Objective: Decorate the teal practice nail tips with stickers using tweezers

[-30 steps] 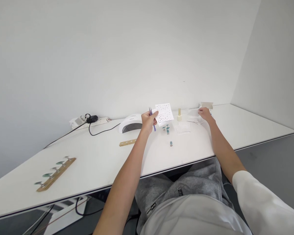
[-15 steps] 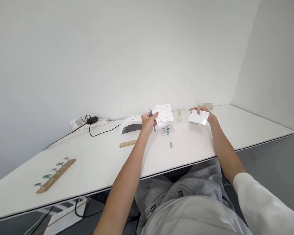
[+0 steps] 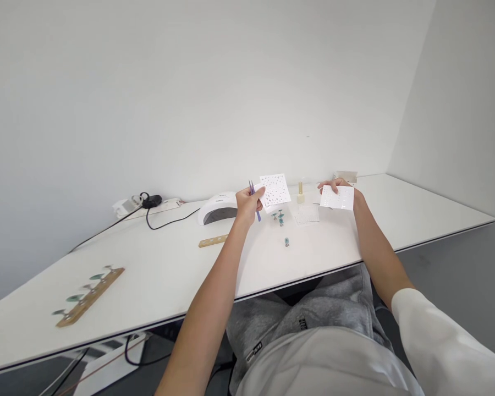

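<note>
My left hand (image 3: 248,203) is closed above the white table (image 3: 169,269), pinching a dotted white sticker sheet (image 3: 275,190) together with purple tweezers (image 3: 253,193). Out to the right, my right hand (image 3: 341,190) holds up a second white sticker sheet (image 3: 337,197), fingers curled round its top edge. Between the hands, on the table, stand small teal-tipped nail stands (image 3: 279,216), another one (image 3: 286,241) nearer me, a small yellow bottle (image 3: 300,193) and a flat clear sheet (image 3: 306,214).
A white nail lamp (image 3: 216,207) sits left of my left hand, a short wooden strip (image 3: 213,240) in front of it. A power strip with black cable (image 3: 142,203) lies by the wall. A wooden bar with nail stands (image 3: 87,295) rests at the far left. A small box (image 3: 346,176) is behind my right hand.
My right hand has picked a white sticker sheet up off the table at the right and raised it. My left hand has kept still with its sheet and tweezers.
</note>
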Demonstrator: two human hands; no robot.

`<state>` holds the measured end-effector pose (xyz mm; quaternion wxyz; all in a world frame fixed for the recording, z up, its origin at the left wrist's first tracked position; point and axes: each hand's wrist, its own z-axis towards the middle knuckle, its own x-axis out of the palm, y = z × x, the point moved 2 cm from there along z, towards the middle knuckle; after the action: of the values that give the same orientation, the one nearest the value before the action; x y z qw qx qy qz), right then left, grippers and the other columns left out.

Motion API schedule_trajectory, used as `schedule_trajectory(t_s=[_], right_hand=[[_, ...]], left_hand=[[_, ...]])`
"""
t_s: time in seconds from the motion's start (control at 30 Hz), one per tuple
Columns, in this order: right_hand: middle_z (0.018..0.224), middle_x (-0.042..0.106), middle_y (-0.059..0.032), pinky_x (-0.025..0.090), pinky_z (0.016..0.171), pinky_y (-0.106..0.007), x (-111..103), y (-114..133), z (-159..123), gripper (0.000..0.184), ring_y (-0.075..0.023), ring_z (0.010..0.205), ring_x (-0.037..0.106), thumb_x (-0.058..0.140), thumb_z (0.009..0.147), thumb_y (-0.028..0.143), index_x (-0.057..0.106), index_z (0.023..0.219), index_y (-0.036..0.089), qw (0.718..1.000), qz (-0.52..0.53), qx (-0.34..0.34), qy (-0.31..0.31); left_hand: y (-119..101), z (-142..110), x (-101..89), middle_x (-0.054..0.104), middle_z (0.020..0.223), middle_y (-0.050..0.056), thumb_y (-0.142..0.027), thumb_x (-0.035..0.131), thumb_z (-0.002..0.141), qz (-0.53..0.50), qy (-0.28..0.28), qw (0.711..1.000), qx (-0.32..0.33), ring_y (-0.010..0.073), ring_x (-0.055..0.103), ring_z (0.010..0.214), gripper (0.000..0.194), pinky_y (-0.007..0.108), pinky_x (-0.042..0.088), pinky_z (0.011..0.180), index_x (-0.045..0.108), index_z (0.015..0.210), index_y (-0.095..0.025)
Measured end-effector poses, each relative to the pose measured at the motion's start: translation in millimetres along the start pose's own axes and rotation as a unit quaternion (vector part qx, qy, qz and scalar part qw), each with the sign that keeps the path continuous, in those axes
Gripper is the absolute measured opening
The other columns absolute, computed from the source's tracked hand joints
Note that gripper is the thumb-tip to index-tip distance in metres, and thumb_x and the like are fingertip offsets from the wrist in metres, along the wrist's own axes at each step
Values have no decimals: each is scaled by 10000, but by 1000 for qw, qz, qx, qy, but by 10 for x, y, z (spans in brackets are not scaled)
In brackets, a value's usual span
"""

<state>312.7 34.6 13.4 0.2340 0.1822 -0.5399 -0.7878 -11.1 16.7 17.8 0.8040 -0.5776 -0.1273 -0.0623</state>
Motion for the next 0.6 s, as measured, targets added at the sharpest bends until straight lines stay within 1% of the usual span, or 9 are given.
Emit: schedule_trajectory(t_s=[0.17, 0.27, 0.33, 0.47, 0.53, 0.6], right_hand=[[1076, 646, -129, 509, 559, -264, -4, -4, 22, 420, -191, 787, 595, 846, 557, 282, 453, 468, 163, 1000, -1, -3, 23], [1050, 656, -130, 496, 550, -260, -3, -3, 29, 424, -189, 768, 599, 848, 548, 292, 455, 459, 162, 999, -8, 3, 31], [1061, 662, -137, 493, 543, -268, 4, 6, 25, 428, -197, 764, 602, 853, 527, 309, 458, 450, 163, 1000, -21, 11, 20], [1137, 662, -134, 483, 527, -278, -1, 30, 37, 382, -221, 778, 625, 842, 513, 342, 506, 453, 169, 997, -48, 14, -50], [1137, 672, -126, 473, 525, -275, -30, 18, 68, 307, -224, 775, 639, 822, 532, 333, 565, 480, 172, 993, -61, 10, -100], [1094, 692, -120, 482, 564, -283, -71, -20, 109, 203, -223, 781, 652, 795, 558, 309, 643, 544, 176, 983, -92, 13, -155]], left_hand=[[-5, -3, -2, 272, 450, -101, -244, 737, 648, 6, 0, 1000, -1, 7, 227, 338, 330, 166, 168, 337, 418, 599, -175], [-2, -3, -6, 271, 450, -101, -244, 735, 648, 9, 0, 1000, -3, 6, 225, 339, 326, 165, 166, 337, 420, 598, -174], [-2, -4, -5, 269, 450, -101, -242, 734, 647, 7, 0, 1000, -2, 7, 222, 340, 325, 166, 164, 338, 421, 594, -173], [-8, -20, 10, 257, 458, -100, -237, 740, 640, 9, 12, 1000, -9, 4, 211, 347, 344, 165, 160, 341, 407, 583, -174], [-12, -31, 19, 253, 462, -99, -238, 744, 637, 14, 19, 1000, -13, 4, 210, 349, 353, 165, 158, 341, 401, 583, -175], [-16, -39, 25, 253, 461, -98, -242, 747, 637, 17, 23, 999, -14, 5, 211, 350, 354, 167, 156, 342, 403, 585, -176]])
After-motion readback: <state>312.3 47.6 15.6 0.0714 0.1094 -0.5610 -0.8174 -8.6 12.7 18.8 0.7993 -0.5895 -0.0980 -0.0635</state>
